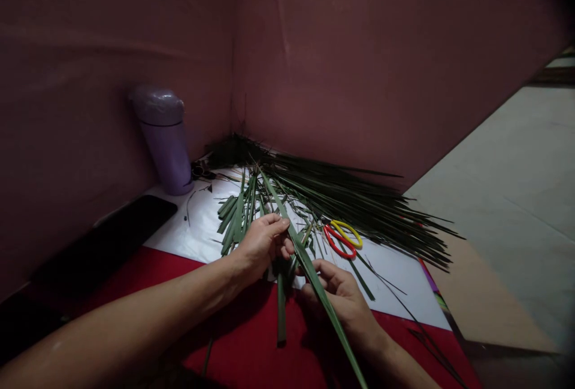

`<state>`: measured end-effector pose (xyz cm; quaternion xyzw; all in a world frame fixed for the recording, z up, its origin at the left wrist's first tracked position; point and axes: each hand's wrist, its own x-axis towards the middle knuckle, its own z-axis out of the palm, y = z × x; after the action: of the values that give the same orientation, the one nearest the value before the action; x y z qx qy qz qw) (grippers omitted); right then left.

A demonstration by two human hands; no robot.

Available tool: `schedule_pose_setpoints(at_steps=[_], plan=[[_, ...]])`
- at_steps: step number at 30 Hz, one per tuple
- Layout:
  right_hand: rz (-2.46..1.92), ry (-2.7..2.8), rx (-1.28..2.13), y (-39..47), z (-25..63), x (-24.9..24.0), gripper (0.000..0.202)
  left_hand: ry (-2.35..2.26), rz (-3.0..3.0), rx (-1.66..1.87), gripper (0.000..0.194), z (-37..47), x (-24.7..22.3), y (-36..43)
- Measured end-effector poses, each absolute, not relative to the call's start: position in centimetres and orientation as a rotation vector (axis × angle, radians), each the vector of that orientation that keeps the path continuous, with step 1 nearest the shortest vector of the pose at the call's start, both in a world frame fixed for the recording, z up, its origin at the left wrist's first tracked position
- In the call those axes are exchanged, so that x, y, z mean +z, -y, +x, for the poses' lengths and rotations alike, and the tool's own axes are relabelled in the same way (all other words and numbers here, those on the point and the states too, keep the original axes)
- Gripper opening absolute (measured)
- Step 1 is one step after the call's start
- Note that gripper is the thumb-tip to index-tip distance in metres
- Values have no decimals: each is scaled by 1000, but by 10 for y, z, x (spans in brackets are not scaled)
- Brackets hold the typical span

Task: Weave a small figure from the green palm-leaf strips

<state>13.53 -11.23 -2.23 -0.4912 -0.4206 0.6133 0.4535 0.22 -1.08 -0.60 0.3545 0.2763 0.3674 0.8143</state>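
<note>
A long green leaf strip (321,296) runs diagonally from the pile toward the lower right. My left hand (269,236) pinches it between thumb and fingers near its upper half. Lower down, my right hand (330,284) is closed around the same strip, its fingertips partly hidden behind the leaf. Beneath and behind my left hand lie several shorter cut leaf pieces (236,215), fanned out. One folded-looking strip (281,311) hangs down below the hands. To the right of the leaf rest scissors (344,239) with one red and one yellow handle loop; their blades are hidden.
A large bundle of long dark leaves (359,197) spreads along the wall. The purple tumbler (166,143) stands at the left, by a dark flat object (144,215). White sheet (399,296) covers part of the red surface (233,341). Pink walls meet in the corner behind.
</note>
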Motion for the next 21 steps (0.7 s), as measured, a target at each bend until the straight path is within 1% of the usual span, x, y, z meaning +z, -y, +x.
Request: schedule_pose_setpoints(at_steps=[7,12,21], plan=[[-1216,998,1526,110,135,-18,30,-638,734,840,12,3,-7,9],[-1240,993,1540,109,135,-22,34,-624,752,803,12,2,-4,8],[-1267,1000,1523,109,135,-22,30,-609,780,753,15,2,-3,12]])
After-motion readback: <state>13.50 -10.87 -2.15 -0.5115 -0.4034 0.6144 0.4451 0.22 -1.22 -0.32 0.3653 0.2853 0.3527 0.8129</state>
